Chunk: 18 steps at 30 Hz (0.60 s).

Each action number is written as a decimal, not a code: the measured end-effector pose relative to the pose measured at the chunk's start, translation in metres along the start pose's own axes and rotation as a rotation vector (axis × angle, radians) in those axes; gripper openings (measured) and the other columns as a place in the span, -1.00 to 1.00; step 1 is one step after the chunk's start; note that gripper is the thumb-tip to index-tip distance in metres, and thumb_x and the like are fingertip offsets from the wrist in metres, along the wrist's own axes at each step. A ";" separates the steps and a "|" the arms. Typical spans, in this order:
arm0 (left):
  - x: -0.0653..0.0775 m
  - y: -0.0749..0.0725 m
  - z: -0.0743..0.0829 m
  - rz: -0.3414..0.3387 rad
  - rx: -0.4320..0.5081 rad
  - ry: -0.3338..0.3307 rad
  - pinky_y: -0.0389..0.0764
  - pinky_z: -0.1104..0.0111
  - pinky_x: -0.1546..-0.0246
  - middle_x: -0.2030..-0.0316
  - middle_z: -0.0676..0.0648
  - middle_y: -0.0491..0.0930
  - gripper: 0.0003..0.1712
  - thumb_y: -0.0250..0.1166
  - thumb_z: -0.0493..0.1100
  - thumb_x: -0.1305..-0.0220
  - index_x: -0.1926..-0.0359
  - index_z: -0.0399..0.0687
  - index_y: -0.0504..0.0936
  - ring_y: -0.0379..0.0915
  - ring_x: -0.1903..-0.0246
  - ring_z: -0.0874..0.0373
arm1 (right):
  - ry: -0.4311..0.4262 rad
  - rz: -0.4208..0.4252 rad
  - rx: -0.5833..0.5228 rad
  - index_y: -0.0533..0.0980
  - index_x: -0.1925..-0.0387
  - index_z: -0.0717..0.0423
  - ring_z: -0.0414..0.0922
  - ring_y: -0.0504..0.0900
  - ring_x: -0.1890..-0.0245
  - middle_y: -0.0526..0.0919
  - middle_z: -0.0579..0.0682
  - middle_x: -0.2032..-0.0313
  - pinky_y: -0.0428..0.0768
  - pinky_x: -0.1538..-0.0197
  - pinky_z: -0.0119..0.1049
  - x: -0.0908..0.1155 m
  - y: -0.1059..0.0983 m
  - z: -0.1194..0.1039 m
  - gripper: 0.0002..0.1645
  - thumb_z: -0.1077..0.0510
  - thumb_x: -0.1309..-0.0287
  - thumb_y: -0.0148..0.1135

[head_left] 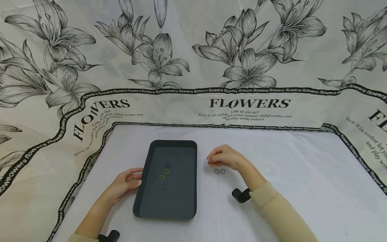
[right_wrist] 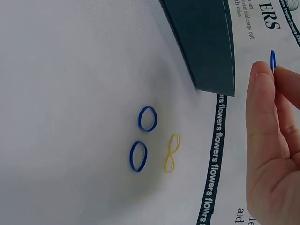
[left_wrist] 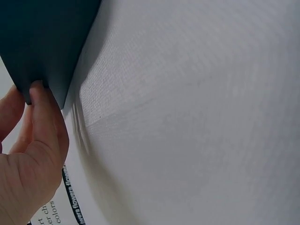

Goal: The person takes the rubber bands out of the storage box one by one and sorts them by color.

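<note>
A dark grey-blue tray [head_left: 179, 203] lies on the white cloth, and my left hand [head_left: 122, 185] holds its left side, thumb and fingers pinching the wall. Inside it are two yellow rubber bands [head_left: 166, 173] and two dark blue ones [head_left: 167, 167]. To the right of the tray, my right hand [head_left: 225, 157] pinches a blue rubber band [right_wrist: 273, 54] between thumb and fingertips, above the cloth. Two more blue rubber bands [right_wrist: 139, 120] lie flat near that hand. Beside them in the right wrist view is a yellow rubber band [right_wrist: 171, 152] twisted into a figure eight; the head view does not show it.
White cloth [head_left: 302, 168] covers the table. Behind it rises a flower-printed fabric [head_left: 169, 107] with a black lettered border. Each wrist carries a black camera, one of them below the right forearm [head_left: 241, 195].
</note>
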<state>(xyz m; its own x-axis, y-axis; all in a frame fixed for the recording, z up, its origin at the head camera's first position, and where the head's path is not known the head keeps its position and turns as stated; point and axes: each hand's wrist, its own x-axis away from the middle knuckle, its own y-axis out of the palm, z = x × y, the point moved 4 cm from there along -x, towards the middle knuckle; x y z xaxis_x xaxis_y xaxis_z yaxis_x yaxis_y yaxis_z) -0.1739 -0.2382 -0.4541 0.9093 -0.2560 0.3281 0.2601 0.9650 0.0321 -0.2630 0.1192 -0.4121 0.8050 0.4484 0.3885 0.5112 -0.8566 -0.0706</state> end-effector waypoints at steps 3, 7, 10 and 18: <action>0.000 -0.001 -0.001 -0.007 0.006 0.005 0.56 0.37 0.22 -0.04 -0.26 0.46 -0.31 0.17 -0.41 -0.22 -0.32 -0.45 0.08 0.53 0.18 0.20 | 0.008 0.004 -0.009 0.55 0.32 0.45 -0.15 0.64 0.46 0.66 0.14 0.41 0.62 0.26 -0.26 0.003 -0.006 0.005 -0.86 0.38 -0.07 0.19; 0.000 -0.002 -0.002 -0.004 0.000 0.009 0.56 0.37 0.22 -0.03 -0.25 0.47 -0.30 0.17 -0.40 -0.22 -0.32 -0.45 0.09 0.52 0.17 0.19 | 0.022 0.007 -0.033 0.56 0.33 0.43 -0.16 0.63 0.48 0.66 0.10 0.44 0.62 0.29 -0.30 0.007 -0.012 0.012 -0.87 0.39 -0.07 0.19; 0.001 -0.003 -0.001 0.008 0.001 0.008 0.56 0.37 0.22 -0.02 -0.23 0.48 -0.30 0.17 -0.41 -0.22 -0.32 -0.44 0.09 0.53 0.17 0.19 | 0.023 0.005 -0.047 0.56 0.32 0.42 -0.17 0.63 0.47 0.67 0.09 0.44 0.62 0.32 -0.34 0.008 -0.016 0.016 -0.87 0.38 -0.07 0.19; -0.001 -0.002 -0.004 -0.059 0.053 0.068 0.56 0.38 0.22 0.05 -0.15 0.52 -0.33 0.20 -0.39 -0.20 -0.30 -0.39 0.17 0.53 0.18 0.17 | 0.049 0.031 -0.025 0.56 0.31 0.41 -0.17 0.63 0.49 0.67 0.07 0.47 0.62 0.33 -0.35 0.013 -0.026 0.024 -0.86 0.36 -0.08 0.20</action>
<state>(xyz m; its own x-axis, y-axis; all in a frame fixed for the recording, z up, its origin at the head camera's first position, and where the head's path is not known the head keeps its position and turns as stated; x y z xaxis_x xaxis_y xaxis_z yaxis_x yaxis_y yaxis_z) -0.1739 -0.2403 -0.4582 0.9133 -0.3141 0.2592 0.2981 0.9493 0.1002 -0.2587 0.1532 -0.4276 0.8044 0.4088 0.4311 0.4777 -0.8765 -0.0603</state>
